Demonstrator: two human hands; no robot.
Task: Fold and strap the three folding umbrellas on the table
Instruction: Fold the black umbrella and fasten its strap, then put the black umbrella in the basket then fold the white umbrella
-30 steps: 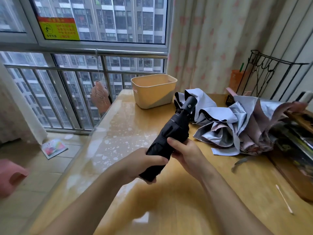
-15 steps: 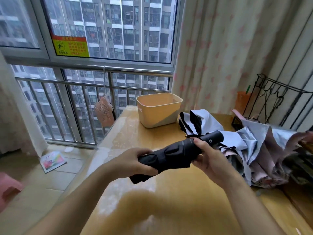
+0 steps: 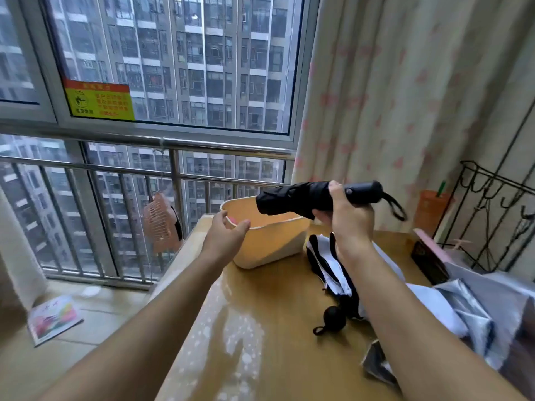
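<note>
Left hand (image 3: pixel 228 233): fingers loose, holding nothing, at the basket (image 3: pixel 269 247) rim.
Black umbrella (image 3: pixel 292 198): bundled, above the basket; my right hand (image 3: pixel 346 212) is wrapped round it near the handle.
Risk, as I judge it: a one-handed drop misses or tips the basket.
White-and-black umbrella (image 3: pixel 324 264), grey umbrella (image 3: pixel 469 311): unfolded on the table (image 3: pixel 260 314).

Beige plastic basket (image 3: pixel 269 247) on the wooden counter (image 3: pixel 275 328), yellow-and-red warning sticker (image 3: pixel 100 101) on the window (image 3: pixel 202 68) (text unreadable), pink fan (image 3: pixel 160 227) hanging from the steel railing (image 3: pixel 217 149), pink-patterned curtain (image 3: pixel 405 96), black wire rack (image 3: pixel 492 175), orange cup (image 3: pixel 432 209) beside it, booklet (image 3: pixel 53 318) on the floor (image 3: pixel 101 314)
</note>
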